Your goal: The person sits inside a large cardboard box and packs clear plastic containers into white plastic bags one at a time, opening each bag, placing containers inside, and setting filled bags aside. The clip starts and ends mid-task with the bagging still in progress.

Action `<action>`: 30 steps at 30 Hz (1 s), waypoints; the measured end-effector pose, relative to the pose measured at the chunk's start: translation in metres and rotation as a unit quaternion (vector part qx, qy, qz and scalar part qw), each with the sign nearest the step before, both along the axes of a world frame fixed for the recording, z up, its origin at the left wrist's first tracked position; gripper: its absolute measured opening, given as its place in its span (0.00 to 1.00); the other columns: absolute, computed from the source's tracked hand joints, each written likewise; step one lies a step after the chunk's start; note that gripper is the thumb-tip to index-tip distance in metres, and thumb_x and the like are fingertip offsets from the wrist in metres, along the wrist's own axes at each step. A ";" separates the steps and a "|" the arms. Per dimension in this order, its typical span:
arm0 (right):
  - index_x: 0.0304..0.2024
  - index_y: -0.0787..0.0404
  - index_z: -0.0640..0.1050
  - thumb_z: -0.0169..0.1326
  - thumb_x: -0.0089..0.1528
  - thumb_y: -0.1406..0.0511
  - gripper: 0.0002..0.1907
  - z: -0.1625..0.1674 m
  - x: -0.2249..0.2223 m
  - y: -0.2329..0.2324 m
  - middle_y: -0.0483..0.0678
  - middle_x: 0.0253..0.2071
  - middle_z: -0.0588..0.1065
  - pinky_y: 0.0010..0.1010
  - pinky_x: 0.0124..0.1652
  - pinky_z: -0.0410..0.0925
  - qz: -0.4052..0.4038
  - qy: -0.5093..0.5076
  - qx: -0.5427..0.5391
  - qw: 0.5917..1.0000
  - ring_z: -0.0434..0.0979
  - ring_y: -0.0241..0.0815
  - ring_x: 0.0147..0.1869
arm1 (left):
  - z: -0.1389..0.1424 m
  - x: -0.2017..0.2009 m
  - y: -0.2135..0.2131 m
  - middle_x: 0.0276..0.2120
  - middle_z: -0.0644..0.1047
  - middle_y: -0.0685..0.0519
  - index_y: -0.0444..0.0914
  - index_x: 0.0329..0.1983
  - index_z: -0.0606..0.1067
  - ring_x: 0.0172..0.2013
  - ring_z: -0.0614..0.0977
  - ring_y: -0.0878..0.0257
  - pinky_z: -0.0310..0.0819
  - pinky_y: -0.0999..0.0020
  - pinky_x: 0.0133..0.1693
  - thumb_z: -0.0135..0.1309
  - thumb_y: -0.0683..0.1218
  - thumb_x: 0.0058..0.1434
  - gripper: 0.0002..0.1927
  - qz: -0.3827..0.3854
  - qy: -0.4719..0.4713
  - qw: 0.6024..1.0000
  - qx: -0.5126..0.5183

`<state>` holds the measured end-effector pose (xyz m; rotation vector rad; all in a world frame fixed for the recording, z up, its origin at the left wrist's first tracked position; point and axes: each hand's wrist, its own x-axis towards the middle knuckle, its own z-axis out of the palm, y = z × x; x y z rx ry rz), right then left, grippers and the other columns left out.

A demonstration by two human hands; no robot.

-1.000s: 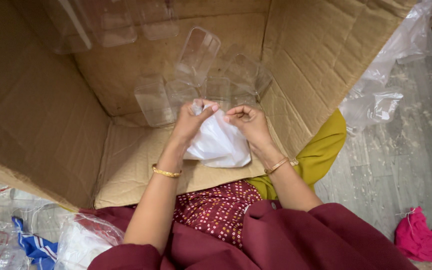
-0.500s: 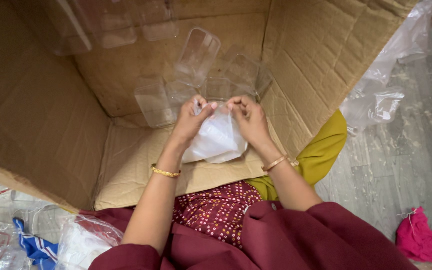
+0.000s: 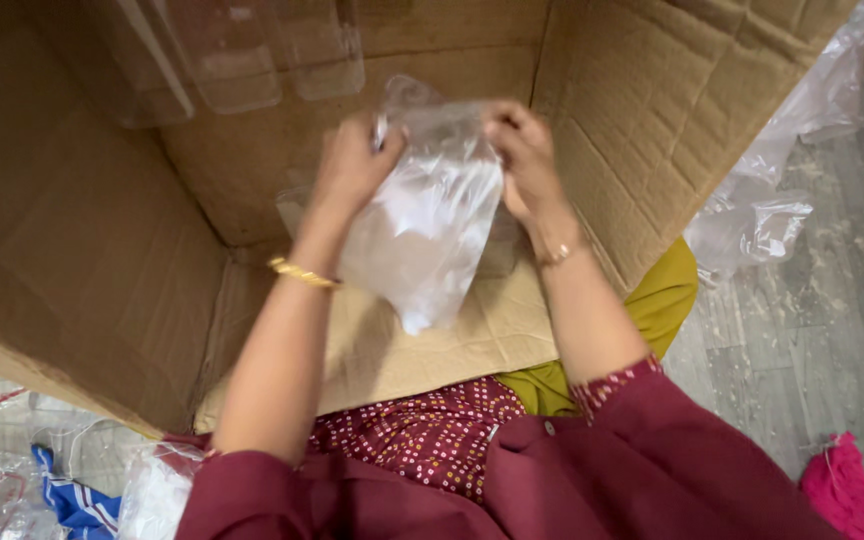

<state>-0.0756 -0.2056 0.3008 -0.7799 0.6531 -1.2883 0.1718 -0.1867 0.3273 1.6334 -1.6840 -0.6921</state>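
While the big brown cardboard box (image 3: pixel 102 250) lies open, left hand (image 3: pixel 352 165) and right hand (image 3: pixel 522 150) pinch the clear crinkly plastic bag (image 3: pixel 422 225) mid-frame.

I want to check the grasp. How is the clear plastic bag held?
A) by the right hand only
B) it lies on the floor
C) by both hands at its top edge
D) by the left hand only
C: the left hand and the right hand both pinch the top of the plastic bag, which hangs inside the cardboard box.

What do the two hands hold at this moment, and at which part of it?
Both the left hand and the right hand grip a clear plastic bag by its upper edge, one at each top corner; the bag hangs down inside the cardboard box.
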 end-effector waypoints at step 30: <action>0.45 0.66 0.81 0.49 0.69 0.72 0.09 -0.068 -0.008 0.093 0.42 0.37 0.78 0.22 0.37 0.68 0.003 0.406 0.028 0.913 0.73 0.30 0.39 | -0.060 -0.018 0.088 0.30 0.79 0.53 0.37 0.46 0.80 0.30 0.76 0.64 0.72 0.64 0.35 0.52 0.53 0.65 0.17 -0.021 0.225 0.953 0.202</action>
